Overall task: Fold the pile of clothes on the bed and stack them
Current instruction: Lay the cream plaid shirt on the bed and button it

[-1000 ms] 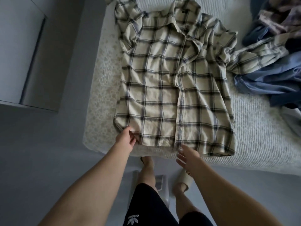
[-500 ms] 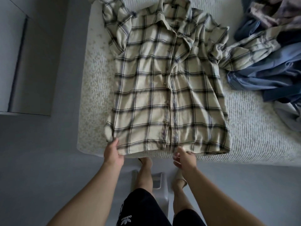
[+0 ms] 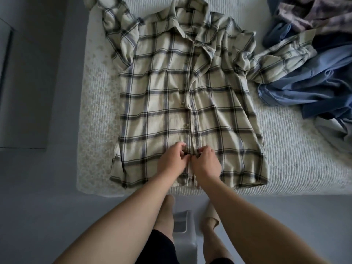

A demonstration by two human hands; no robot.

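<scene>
Shirt front being fastened near the hem before folding.

Nearest the camera, the person is standing at the edge of the white textured bed (image 3: 285,149), both forearms reaching forward. The left hand (image 3: 172,161) and right hand (image 3: 206,162) are meeting at the placket of the cream plaid button-up shirt (image 3: 162,111), each grip narrow, pinching one fabric edge; judged to be closing a low button so the front panels are lying aligned for a clean fold. The shirt is lying front up and spread flat, hem toward the person and collar at the far side. Beyond it to the right, the crumpled pile of blue and patterned clothes (image 3: 314,82) is waiting unfolded, the shirt's sleeve trailing onto it.
</scene>
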